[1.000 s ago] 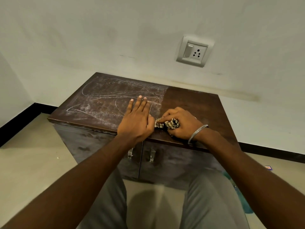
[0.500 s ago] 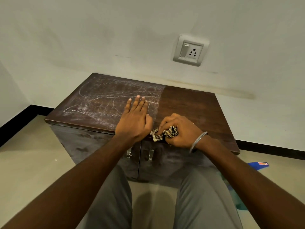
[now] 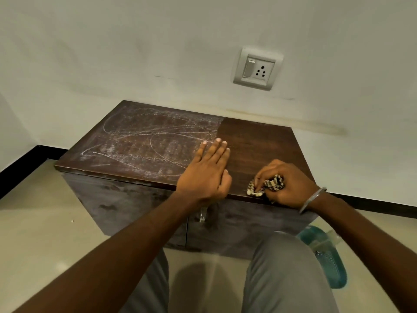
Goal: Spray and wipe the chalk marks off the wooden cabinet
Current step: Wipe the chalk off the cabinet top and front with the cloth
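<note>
Presently, the right hand [image 3: 291,186] is clamping its fingers on a checked cloth [image 3: 266,185] at the wooden cabinet [image 3: 259,143] top's front edge; the left hand [image 3: 206,175] is lying flat, fingers together, beside chalk marks [image 3: 146,141]; no writing is legible.

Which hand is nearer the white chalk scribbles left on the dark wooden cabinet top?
Left. The left hand lies flat at the right edge of the white chalk scribbles, fingertips touching them. The right hand, bunching a checked cloth, sits on the cleaned part, farther right.
</note>
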